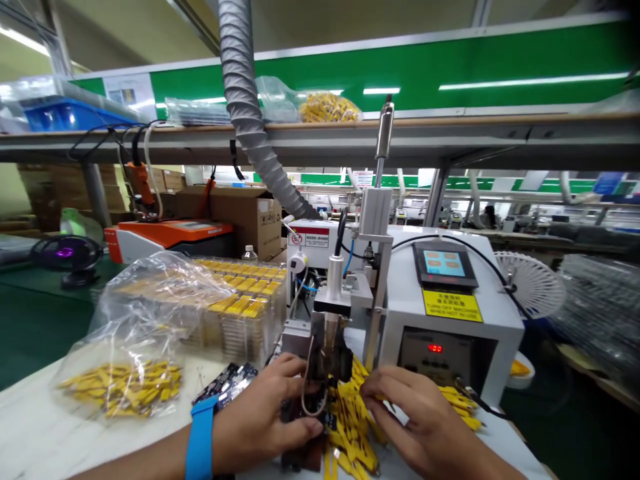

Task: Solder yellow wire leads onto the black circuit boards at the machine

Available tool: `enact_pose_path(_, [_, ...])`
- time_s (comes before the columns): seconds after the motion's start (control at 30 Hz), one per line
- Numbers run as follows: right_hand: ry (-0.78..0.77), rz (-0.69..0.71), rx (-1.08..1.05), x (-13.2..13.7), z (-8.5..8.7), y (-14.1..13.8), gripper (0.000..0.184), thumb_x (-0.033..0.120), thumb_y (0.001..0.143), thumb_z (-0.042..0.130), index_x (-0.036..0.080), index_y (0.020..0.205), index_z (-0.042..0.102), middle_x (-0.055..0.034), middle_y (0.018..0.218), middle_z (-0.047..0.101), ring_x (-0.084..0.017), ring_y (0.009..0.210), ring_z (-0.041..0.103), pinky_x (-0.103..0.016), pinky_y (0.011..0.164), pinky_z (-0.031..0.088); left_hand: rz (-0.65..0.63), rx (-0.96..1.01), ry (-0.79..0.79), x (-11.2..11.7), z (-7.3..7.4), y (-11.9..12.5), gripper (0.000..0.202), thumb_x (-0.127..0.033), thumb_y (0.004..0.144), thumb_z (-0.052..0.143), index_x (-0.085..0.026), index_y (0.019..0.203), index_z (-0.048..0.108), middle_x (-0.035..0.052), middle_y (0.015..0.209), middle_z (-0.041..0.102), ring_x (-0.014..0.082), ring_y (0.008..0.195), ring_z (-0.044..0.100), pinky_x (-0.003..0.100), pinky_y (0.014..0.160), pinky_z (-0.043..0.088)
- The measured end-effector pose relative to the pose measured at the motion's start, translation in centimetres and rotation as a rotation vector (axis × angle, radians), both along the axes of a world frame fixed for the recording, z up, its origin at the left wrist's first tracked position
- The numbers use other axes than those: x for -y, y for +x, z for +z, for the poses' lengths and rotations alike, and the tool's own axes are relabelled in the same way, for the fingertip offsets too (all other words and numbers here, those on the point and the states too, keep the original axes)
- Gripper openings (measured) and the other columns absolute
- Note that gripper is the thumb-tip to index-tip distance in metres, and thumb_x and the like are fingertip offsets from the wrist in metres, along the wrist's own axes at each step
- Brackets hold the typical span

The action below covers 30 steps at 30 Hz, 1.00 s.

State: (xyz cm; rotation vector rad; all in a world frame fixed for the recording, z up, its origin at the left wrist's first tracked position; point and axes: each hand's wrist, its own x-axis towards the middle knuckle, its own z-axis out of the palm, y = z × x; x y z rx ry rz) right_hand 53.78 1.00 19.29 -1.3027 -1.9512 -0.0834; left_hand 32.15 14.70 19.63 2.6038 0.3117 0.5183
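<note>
My left hand [267, 407], with a blue band [201, 437] at its wrist, rests against the dark fixture beneath the machine's press head [330, 340]. Its thumb and fingers are spread apart; some fingertips are hidden behind a looped cable [306, 393]. My right hand [415, 413] is at the right side of a loose heap of yellow flat pieces [353, 427]. Its fingers are curled together in a pinch, and whatever is between them cannot be made out. Several dark circuit boards [225, 383] lie just left of my left hand.
At left, a clear plastic bag [120, 380] holds more yellow pieces, before stacked clear trays [245, 327]. The white machine housing [450, 267] with a touchscreen [444, 262] stands at right. A grey hose [245, 100] hangs over the bench. A small black fan [70, 257] is far left.
</note>
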Motion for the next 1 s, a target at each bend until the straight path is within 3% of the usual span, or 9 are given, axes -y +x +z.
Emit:
enact_pose_path(0.17, [0.038, 0.026, -0.046, -0.3, -0.7, -0.4, 0.022, 0.009, 0.089, 0.047, 0.016, 0.096, 0.066, -0.0075, 0.088, 0.065, -0.018, 0.079, 0.063, -0.028, 0.069, 0.052, 0.078, 0.004, 0.05, 0.2, -1.4, -0.9, 0.043, -0.033, 0.089, 0.062, -0.032, 0.131, 0.053, 0.0043, 0.133, 0.054, 0.0312, 0.124, 0.041, 0.051, 0.102, 0.038])
enact_pose_path(0.3, [0.011, 0.031, -0.081, -0.4, -1.1, -0.6, 0.021, 0.009, 0.089, 0.048, 0.016, 0.095, 0.067, -0.007, 0.086, 0.065, -0.017, 0.077, 0.063, -0.027, 0.068, 0.052, 0.132, 0.052, 0.084, 0.3, -2.2, -1.1, 0.041, -0.036, 0.088, 0.062, -0.032, 0.127, 0.054, 0.0041, 0.133, 0.055, 0.032, 0.124, 0.042, 0.051, 0.101, 0.041])
enact_pose_path(0.57, [-0.028, 0.027, -0.11, -0.4, -1.0, -0.9, 0.02, 0.008, 0.089, 0.05, 0.015, 0.096, 0.068, -0.0063, 0.086, 0.064, -0.015, 0.078, 0.061, -0.025, 0.068, 0.05, 0.089, 0.04, 0.127, 1.2, -1.0, -1.6, 0.041, -0.039, 0.085, 0.064, -0.03, 0.124, 0.057, 0.0048, 0.13, 0.057, 0.0314, 0.117, 0.05, 0.048, 0.098, 0.045])
enact_pose_path(0.83, [-0.008, 0.042, -0.169, -1.0, -2.0, -1.4, 0.022, 0.008, 0.089, 0.049, 0.014, 0.096, 0.069, -0.0082, 0.087, 0.067, -0.017, 0.078, 0.063, -0.028, 0.067, 0.052, 0.134, 0.06, 0.109, 1.5, -2.3, -2.0, 0.042, -0.042, 0.09, 0.057, -0.036, 0.131, 0.053, 0.0024, 0.136, 0.053, 0.0324, 0.124, 0.046, 0.05, 0.103, 0.041])
enact_pose_path(1.0, [-0.003, 0.04, -0.17, -1.1, -2.3, -1.9, 0.024, 0.007, 0.088, 0.049, 0.015, 0.099, 0.069, -0.0069, 0.086, 0.067, -0.016, 0.076, 0.063, -0.026, 0.067, 0.052, 0.11, 0.033, 0.099, 1.5, -2.0, -1.9, 0.041, -0.039, 0.09, 0.057, -0.035, 0.131, 0.053, 0.0029, 0.132, 0.056, 0.0318, 0.121, 0.048, 0.05, 0.103, 0.041])
